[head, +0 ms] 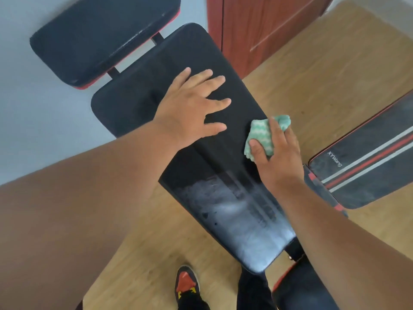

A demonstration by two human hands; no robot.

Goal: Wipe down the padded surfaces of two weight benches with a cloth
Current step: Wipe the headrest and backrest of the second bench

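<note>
A black padded weight bench (pixel 138 104) runs from the upper left toward me, with a dusty grey patch on its near pad (pixel 237 220). My left hand (pixel 192 106) lies flat on the back pad with its fingers spread. My right hand (pixel 277 155) grips a bunched green-and-white cloth (pixel 261 135) against the bench's right edge. A second bench (pixel 366 166), black with red and grey stripes and dusty, stands at the right.
A separate black head pad (pixel 100 34) with red trim sits at the upper left against a pale wall. A red-brown wooden door (pixel 263 30) is behind the bench. The floor (pixel 324 70) is light wood. My shoe (pixel 186 283) and dark trouser legs are below.
</note>
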